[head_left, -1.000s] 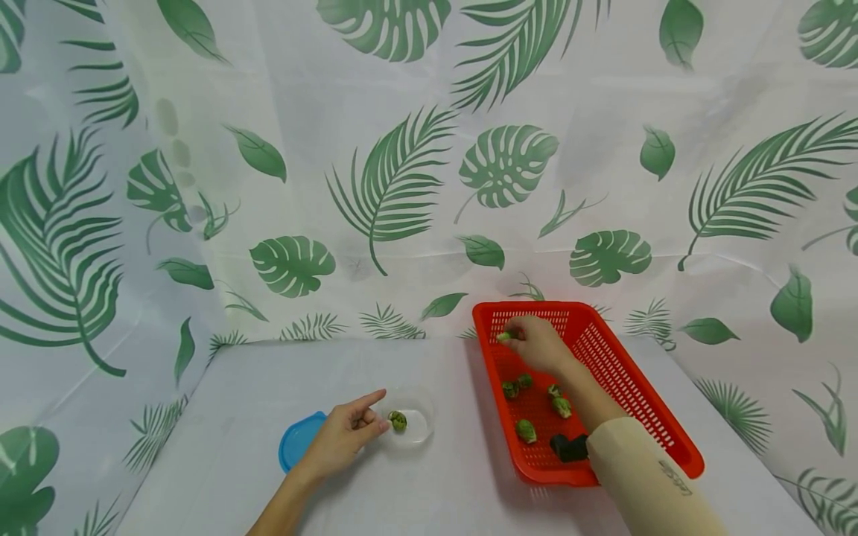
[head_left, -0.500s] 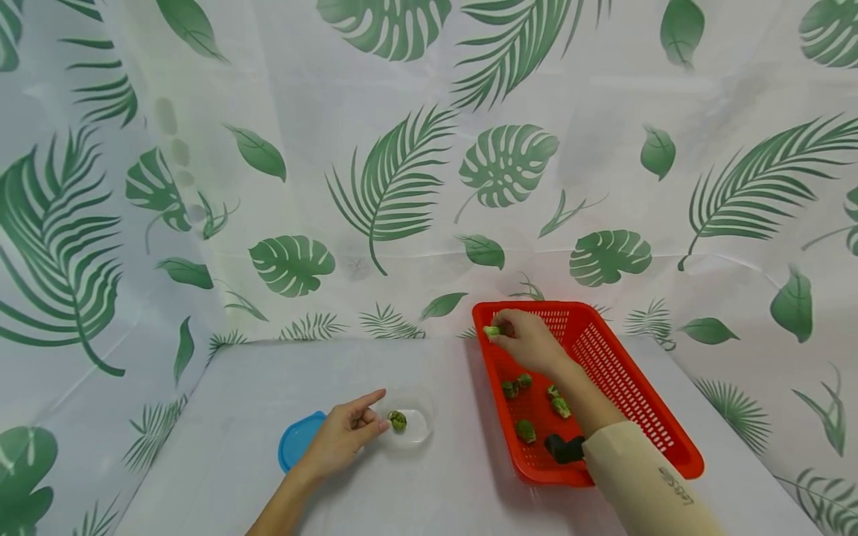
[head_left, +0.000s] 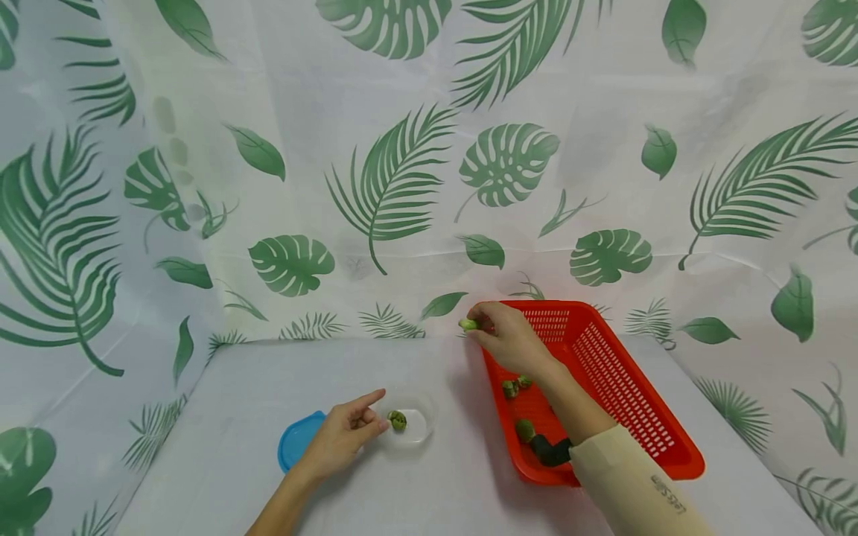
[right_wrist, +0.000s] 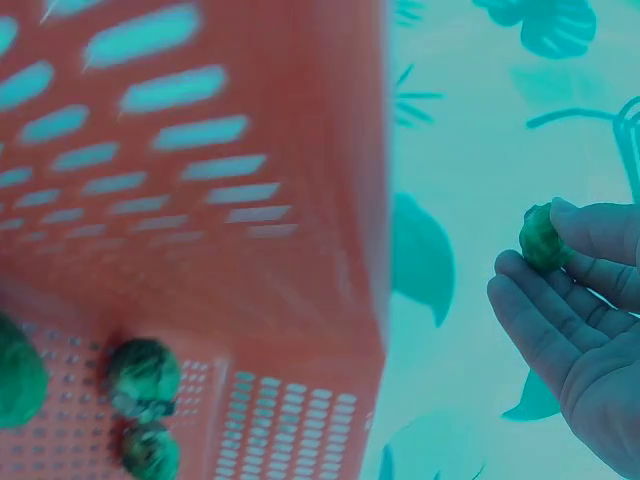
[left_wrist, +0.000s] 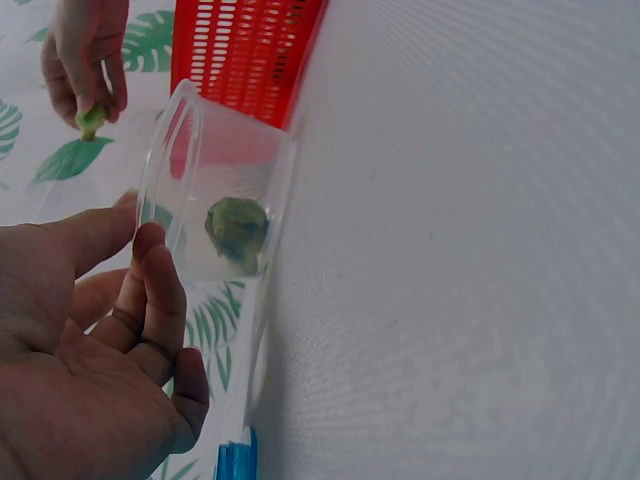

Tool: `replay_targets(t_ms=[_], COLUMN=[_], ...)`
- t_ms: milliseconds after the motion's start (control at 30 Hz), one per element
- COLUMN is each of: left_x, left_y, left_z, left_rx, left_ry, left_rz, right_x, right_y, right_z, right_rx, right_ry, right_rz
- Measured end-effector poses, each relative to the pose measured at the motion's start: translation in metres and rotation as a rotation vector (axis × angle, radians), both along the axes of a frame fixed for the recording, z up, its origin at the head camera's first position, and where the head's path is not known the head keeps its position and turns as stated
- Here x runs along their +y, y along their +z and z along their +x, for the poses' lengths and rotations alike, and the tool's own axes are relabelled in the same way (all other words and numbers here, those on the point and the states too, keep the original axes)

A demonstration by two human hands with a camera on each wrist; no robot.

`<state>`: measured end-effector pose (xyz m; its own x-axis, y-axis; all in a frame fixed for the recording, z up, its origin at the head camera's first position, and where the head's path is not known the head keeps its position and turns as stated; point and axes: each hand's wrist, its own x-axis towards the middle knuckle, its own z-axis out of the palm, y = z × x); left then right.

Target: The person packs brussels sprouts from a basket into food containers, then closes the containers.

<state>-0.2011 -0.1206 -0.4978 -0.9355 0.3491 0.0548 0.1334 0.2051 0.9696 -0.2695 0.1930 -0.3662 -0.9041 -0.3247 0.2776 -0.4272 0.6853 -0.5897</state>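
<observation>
Two hands at a counter draped in leaf-printed cloth. The right hand pinches a small Brussels sprout between thumb and fingertips; over the last second it has carried this sprout from above the inside of the red perforated basket leftward across the basket's near-left rim, so that the sprout now hangs in the air just outside the basket, above the cloth and well apart from the dish. The shift suggests a transfer from basket toward the clear container, with the sprout lifted out and roughly the first part of the way covered. The left hand has not moved: its fingers are loosely curled, the index extended, and thumb and fingertips rest against the near-left rim of a small clear plastic container, steadying it; the wrist view shows the thumb touching the wall rather than a full wrap. That container holds one sprout. A blue lid lies flat on the counter, just beside the left hand on its outer side. The basket retains several sprouts: a pair touching each other near its middle and another nearer the person; the forearm hides part of the floor, so the count is uncertain.
</observation>
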Motion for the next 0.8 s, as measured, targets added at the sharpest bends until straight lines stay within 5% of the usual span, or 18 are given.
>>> replay_targets(t_ms=[433,800], left_x=[0.001,0.0], left_y=[0.0,0.001], left_z=[0.0,0.0], left_rx=[0.007,0.01], left_ry=[-0.016,-0.009], left_rz=[-0.001,-0.006], right_x=[-0.028,-0.046], right_y=[0.019,0.014], right_z=[0.019,0.029], right_rx=[0.032,0.043], right_ry=[0.082,0.129], right_rz=[-0.064,-0.114])
